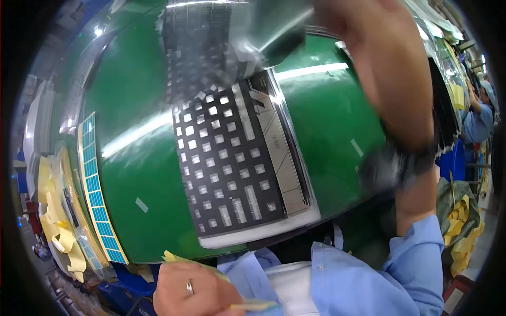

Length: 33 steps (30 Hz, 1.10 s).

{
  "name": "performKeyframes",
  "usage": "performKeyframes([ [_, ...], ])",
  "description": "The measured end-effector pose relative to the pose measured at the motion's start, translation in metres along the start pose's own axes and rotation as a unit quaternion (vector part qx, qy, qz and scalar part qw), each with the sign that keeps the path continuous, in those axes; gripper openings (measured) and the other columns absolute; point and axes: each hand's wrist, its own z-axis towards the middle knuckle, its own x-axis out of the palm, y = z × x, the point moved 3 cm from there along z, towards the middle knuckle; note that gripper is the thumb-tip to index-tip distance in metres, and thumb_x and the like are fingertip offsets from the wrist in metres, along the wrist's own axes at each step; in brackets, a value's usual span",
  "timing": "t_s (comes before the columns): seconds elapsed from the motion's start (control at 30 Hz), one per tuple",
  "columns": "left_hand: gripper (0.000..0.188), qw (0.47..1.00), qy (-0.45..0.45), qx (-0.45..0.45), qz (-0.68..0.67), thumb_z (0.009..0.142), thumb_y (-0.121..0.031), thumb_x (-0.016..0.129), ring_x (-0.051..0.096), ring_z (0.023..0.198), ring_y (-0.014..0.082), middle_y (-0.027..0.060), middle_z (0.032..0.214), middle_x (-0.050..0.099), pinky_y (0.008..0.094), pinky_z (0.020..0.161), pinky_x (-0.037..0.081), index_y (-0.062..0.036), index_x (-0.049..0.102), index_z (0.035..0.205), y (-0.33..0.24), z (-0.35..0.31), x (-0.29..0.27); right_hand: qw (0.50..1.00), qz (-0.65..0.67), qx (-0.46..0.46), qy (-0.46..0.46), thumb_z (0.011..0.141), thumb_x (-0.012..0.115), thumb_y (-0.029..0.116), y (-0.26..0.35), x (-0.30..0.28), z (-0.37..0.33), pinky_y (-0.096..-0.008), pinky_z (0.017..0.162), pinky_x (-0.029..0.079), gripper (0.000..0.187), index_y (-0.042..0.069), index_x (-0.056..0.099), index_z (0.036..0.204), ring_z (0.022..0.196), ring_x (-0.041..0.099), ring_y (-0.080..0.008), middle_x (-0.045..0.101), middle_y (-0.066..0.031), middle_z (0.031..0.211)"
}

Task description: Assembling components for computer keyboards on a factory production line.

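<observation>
A black keyboard-shaped sheet with rows of square cutouts [216,173] lies lengthwise before me on a white base, beside a beige panel strip [278,152]. Its far end is blurred. My right hand [337,18] reaches over that far end, smeared by motion and partly cut off at the top edge. Next to it are a blurred clear film [247,31] and a dark block-like thing [284,48]; whether my fingers grip either is unclear. Low in front of my body, my left hand [192,289], wearing a ring, is closed on a yellow paper strip [171,256].
A green work surface [142,174] lies beneath. On its left is a yellow-edged strip of blue labels [96,192], with crumpled yellow paper [62,237] beyond. A bag of yellow scraps [458,226] sits at right. Another person [477,118] is at far right.
</observation>
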Motion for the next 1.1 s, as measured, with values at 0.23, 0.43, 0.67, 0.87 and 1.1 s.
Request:
performKeyframes([
  [0.23,0.032,0.951,-0.210,-0.200,0.104,0.091,-0.028,0.056,0.055,0.049,0.0156,0.0078,0.061,0.063,0.0264,0.048,0.037,-0.0016,0.060,0.074,0.011,-0.005,0.001,0.908,-0.228,-0.232,-0.263,0.097,0.053,0.021,-0.040,0.018,0.067,-0.0360,0.101,0.041,0.039,-0.009,0.047,0.121,0.110,0.055,-0.0296,0.055,-0.0196,0.123],
  [0.43,0.020,0.945,-0.231,-0.212,0.091,0.087,-0.016,0.063,0.055,0.046,0.0177,0.0073,0.060,0.061,0.0278,0.046,0.041,0.0002,0.061,0.075,0.032,0.007,-0.006,0.966,0.143,-0.081,0.199,0.080,0.072,0.010,0.044,0.071,-0.075,-0.0388,0.079,0.053,0.020,0.001,0.063,0.095,0.092,0.065,-0.0306,0.065,-0.0148,0.104],
  [0.67,0.022,0.968,-0.172,-0.168,-0.075,0.088,-0.018,0.064,0.061,0.050,0.0141,0.0065,0.063,0.065,0.0233,0.048,0.044,0.0006,0.063,0.076,0.028,0.006,-0.014,0.932,0.251,-0.179,0.190,0.080,0.062,0.008,0.062,0.059,-0.118,-0.0315,0.068,0.055,0.024,-0.002,0.063,0.102,0.082,0.064,-0.0234,0.062,-0.0118,0.107],
  [0.87,0.013,0.973,-0.076,-0.201,0.090,0.081,-0.012,0.069,0.057,0.046,0.0197,0.0074,0.060,0.061,0.0285,0.044,0.041,-0.0020,0.064,0.075,0.016,0.028,0.000,0.957,0.105,-0.242,0.118,0.078,0.064,0.009,0.067,0.043,-0.141,-0.0344,0.073,0.056,0.021,-0.006,0.065,0.093,0.084,0.066,-0.0254,0.064,-0.0141,0.105],
  [1.1,0.019,0.989,-0.098,-0.085,0.068,0.088,-0.021,0.061,0.067,0.066,0.0226,0.0057,0.074,0.069,0.0300,0.063,0.053,-0.0083,0.060,0.073,0.012,0.027,0.018,0.998,0.056,-0.037,0.004,0.071,0.070,0.000,0.020,0.045,-0.159,-0.0318,0.070,0.053,0.023,0.003,0.070,0.094,0.085,0.065,-0.0251,0.068,-0.0099,0.102],
])
